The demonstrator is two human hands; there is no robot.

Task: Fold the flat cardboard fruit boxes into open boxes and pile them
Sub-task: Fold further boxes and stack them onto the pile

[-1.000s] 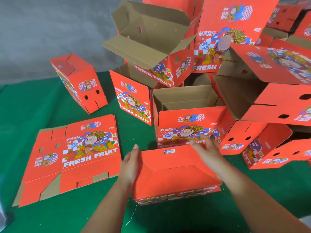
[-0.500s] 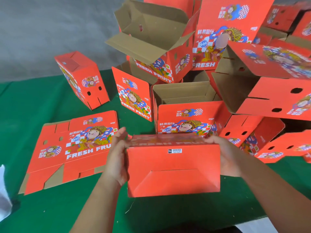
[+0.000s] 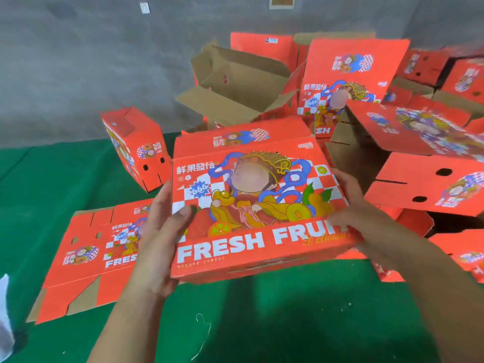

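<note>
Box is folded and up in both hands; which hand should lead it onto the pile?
Probably the right hand. The pile of folded boxes lies behind and right of the held box, on that hand's side. The left hand grips the edge nearer the flat box, away from the pile.

Packing workshop, piled fruit boxes (image 3: 353, 82), concrete wall (image 3: 78, 61)

— What do I read on the box (image 3: 251, 205) I hold?
— "FRESH FRUIT" in white, "666" in a blue burst.
— And the flat box (image 3: 104, 247) near left?
— Just "FRES"; my left hand (image 3: 159, 239) covers the rest.
</note>
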